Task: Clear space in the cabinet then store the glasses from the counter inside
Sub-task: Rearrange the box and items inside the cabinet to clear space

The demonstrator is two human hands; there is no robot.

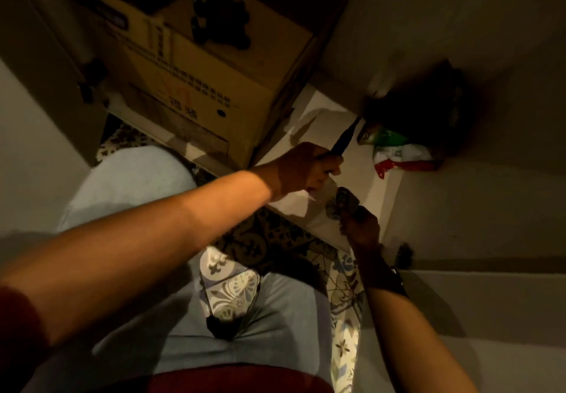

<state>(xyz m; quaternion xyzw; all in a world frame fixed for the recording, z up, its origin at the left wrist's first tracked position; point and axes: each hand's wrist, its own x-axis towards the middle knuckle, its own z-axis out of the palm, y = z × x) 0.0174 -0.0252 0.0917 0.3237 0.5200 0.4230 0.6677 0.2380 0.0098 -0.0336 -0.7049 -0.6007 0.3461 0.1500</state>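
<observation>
Left hand (pixel 309 166) grips a dark handle (pixel 343 141) on the cabinet shelf (pixel 318 111) (cardboard box (pixel 196 86) beside it)

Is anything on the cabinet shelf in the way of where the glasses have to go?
Yes. A cardboard box fills the shelf's left side, and a red, white and green packet lies in the dark right corner. The white shelf floor between them looks bare.

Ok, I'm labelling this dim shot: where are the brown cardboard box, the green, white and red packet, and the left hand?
brown cardboard box (pixel 196 86), head view, printed side.
green, white and red packet (pixel 401 155), head view, middle.
left hand (pixel 306 167), head view, back.
</observation>
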